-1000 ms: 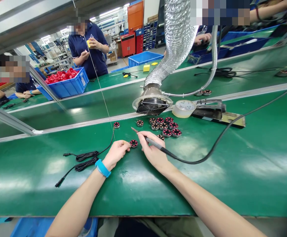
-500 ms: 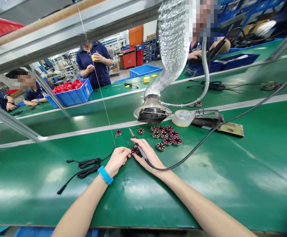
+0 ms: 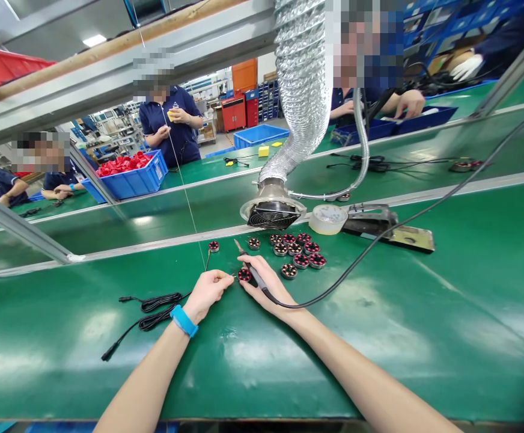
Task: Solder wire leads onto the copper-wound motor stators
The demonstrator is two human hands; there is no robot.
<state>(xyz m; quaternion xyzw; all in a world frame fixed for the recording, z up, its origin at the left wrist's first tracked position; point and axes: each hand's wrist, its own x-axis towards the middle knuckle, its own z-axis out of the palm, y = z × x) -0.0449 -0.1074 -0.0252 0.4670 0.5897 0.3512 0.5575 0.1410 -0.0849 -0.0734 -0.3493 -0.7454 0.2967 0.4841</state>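
Note:
In my right hand [image 3: 268,285] is a soldering iron [image 3: 253,270], its tip pointing up and away over the table. The thumb and fingers of that hand also steady a small round motor stator [image 3: 244,275] with red-and-black windings. My left hand [image 3: 210,291], with a blue wristband, is pinched on a thin wire end [image 3: 234,276] just left of this stator. Black cables [image 3: 160,302] lie coiled beside the left wrist; where they run under the hand is hidden. Another stator [image 3: 214,246] with a lead attached sits beyond the left hand.
Several stators [image 3: 294,249] stand grouped at right, near a tape roll [image 3: 328,219] and a black metal tool [image 3: 370,224]. A fume extractor hood [image 3: 273,207] hangs above. The iron's cord [image 3: 356,267] arcs across the right side. Co-workers sit and stand beyond the rail.
My left hand has drawn slightly left, opening a small gap between its fingertips and the stator. The right hand keeps its hold. The camera view has shifted a little.

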